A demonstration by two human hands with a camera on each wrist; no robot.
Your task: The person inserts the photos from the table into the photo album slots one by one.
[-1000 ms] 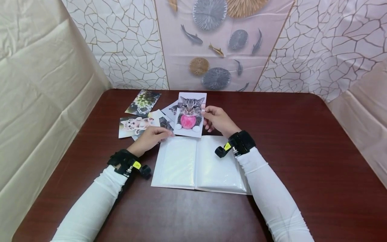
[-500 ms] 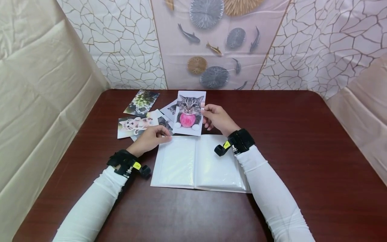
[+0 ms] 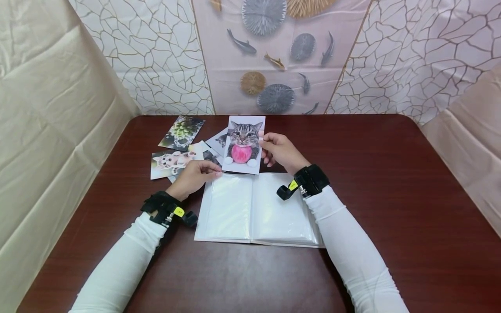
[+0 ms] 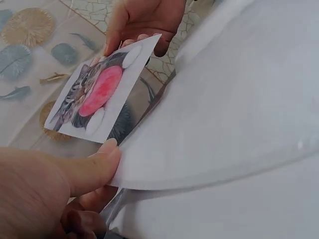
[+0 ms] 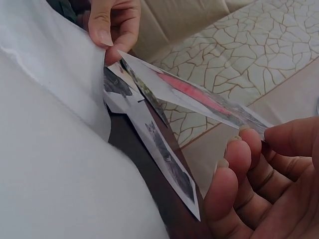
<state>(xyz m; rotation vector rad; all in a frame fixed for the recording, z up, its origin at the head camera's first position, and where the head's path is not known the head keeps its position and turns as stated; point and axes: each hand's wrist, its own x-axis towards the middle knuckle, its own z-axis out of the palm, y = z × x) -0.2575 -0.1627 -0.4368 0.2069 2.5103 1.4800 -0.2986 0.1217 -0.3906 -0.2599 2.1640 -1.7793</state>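
Observation:
A photo album (image 3: 228, 208) lies spread on the table, its pages pale with glossy sleeves. My right hand (image 3: 284, 152) pinches the right edge of a cat photo (image 3: 242, 145), a tabby with a pink ball. The photo stands raised over the album's far edge. At the album's far left corner my left hand (image 3: 194, 177) pinches the edge of a sleeve page (image 4: 214, 134) between thumb and fingers. In the left wrist view the photo's lower corner comes close to that thumb. The right wrist view shows the photo nearly edge-on, held by thumb and fingertips.
Several loose photos lie left of and behind the album: a succulent photo (image 3: 182, 132), a white kitten photo (image 3: 170, 163) and others partly covered. The dark red table (image 3: 391, 182) ends at a patterned cloth backdrop (image 3: 270, 56). Both wrists carry black camera straps.
The head view has shifted slightly. The left fingers have closed a little more at the album corner. The right hand keeps the cat photo in nearly the same place.

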